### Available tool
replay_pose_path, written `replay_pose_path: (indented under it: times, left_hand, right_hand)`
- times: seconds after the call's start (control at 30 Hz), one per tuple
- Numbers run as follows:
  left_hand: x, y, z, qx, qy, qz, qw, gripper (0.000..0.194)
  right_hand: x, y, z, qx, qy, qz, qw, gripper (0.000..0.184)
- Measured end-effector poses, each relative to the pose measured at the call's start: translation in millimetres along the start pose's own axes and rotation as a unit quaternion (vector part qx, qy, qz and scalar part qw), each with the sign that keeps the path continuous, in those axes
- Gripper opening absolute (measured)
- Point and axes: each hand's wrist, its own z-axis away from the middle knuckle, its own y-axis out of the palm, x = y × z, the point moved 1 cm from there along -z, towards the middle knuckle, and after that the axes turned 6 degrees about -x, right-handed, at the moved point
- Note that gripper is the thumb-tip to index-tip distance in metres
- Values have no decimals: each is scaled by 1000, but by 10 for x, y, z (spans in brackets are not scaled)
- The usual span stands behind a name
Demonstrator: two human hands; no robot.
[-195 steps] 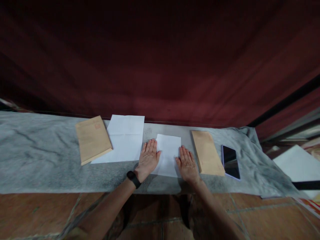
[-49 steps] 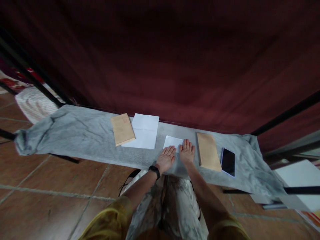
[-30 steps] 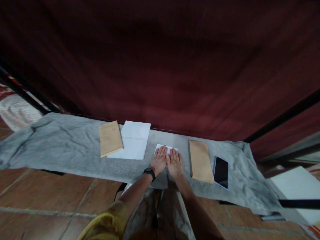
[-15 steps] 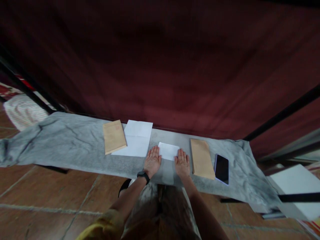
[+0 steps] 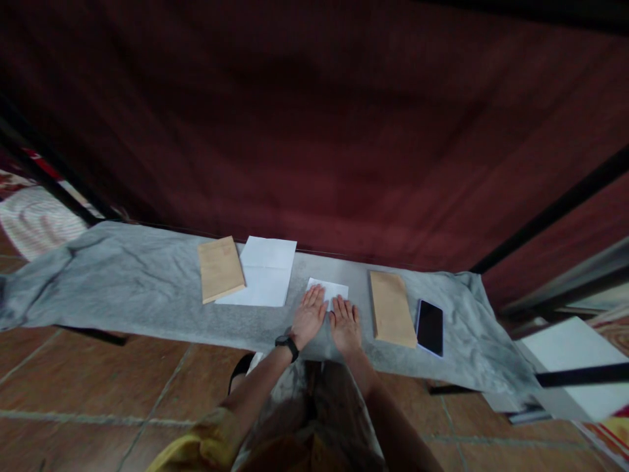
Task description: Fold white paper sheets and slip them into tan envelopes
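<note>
A small folded sheet of white paper lies in front of me on the grey cloth. Both palms press down on it. My left hand rests flat over its left part, fingers stretched out, a dark watch on the wrist. My right hand lies flat over the right part, fingers also extended. The hands nearly touch at the thumbs and cover the paper's near edge. To the left, larger white sheets with a fold crease lie partly under a brown envelope. Another brown envelope sits right of my right hand.
A phone with a dark screen lies beside the right envelope. Grey cloth covers the narrow bench. Behind it hangs a dark red curtain. A white box stands at the right, near black metal bars.
Both hands have moved inward from the paper's left and right edges onto its surface, closer together. The whole view has shifted slightly.
</note>
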Motion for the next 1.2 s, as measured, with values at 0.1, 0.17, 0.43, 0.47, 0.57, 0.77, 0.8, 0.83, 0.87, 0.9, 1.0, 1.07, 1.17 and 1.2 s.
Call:
replay_pose_path:
  times: [0.1, 0.17, 0.43, 0.47, 0.57, 0.77, 0.8, 0.83, 0.87, 0.9, 1.0, 1.07, 1.17, 1.2]
  left_hand:
    - [-168, 108, -99, 39, 27, 9, 999, 56]
    - [-218, 171, -158, 50, 23, 7, 998, 57]
    - [20, 182, -229, 40, -18, -16, 999, 59]
    - [58, 172, -223, 37, -28, -23, 999, 59]
    - [138, 148, -207, 36, -61, -48, 996, 59]
    - [105, 118, -248, 30, -121, -78, 989, 60]
    - [70, 121, -263, 22, -119, -76, 990, 60]
    - [27, 130, -280, 17, -108, -69, 992, 59]
    - [-22, 144, -297, 17, -86, -56, 995, 59]
    - [-73, 164, -315, 24, -57, -39, 997, 58]
    - [-196, 234, -367, 59, 19, 5, 998, 56]
    - [-220, 266, -399, 71, 32, 13, 997, 55]
    - [-168, 270, -430, 70, 24, 8, 997, 56]
    - [-137, 262, -434, 69, 20, 6, 997, 57]
  right_hand:
    - [1, -14, -4, 23, -3, 9, 1000, 54]
    - [-5, -10, -3, 28, -6, 13, 1000, 55]
    - [-16, 73, 26, -50, 12, -2, 999, 52]
    - [-14, 82, 32, -64, 16, -2, 998, 52]
    - [-8, 102, 49, -99, 30, 2, 995, 54]
    - [14, 89, 60, -116, 37, -3, 993, 56]
    - [15, 84, 60, -116, 39, -7, 992, 56]
    - [15, 79, 60, -116, 41, -11, 992, 56]
    - [14, 75, 61, -115, 42, -13, 992, 56]
    - [11, 73, 62, -112, 41, -14, 993, 55]
    - [2, 70, 62, -97, 29, -11, 995, 54]
    - [0, 66, 56, -89, 28, -10, 996, 54]
    - [10, 48, 44, -91, 39, -14, 995, 53]
    - [16, 41, 41, -93, 41, -15, 995, 53]
